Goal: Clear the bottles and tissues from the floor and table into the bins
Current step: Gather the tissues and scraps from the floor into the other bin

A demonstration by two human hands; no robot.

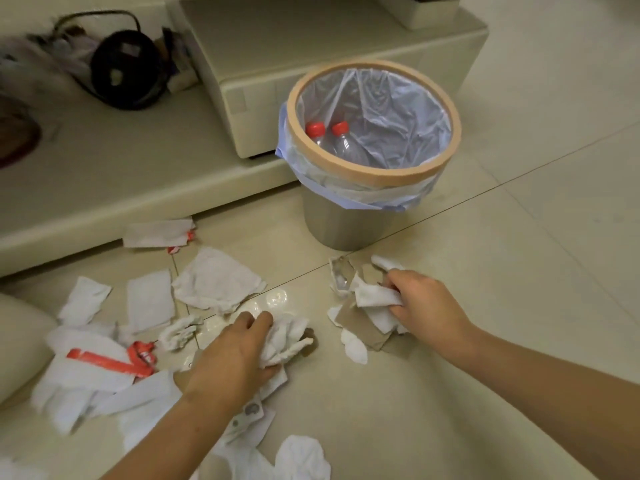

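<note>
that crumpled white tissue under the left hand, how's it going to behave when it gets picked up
The crumpled tissue looks soft and floppy: it bunches under the left hand. It is probably very light, so loose ends may droop or trail. It seems unlikely to roll or slip, since its creased folds give the fingers plenty to pinch.

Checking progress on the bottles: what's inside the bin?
Inside the bin, two clear bottles with red caps lie against the plastic liner. The near rim hides their lower ends.

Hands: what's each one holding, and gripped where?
Left hand clutches a crumpled tissue, bunched at its near side. Right hand pinches another tissue by its right edge.
</note>
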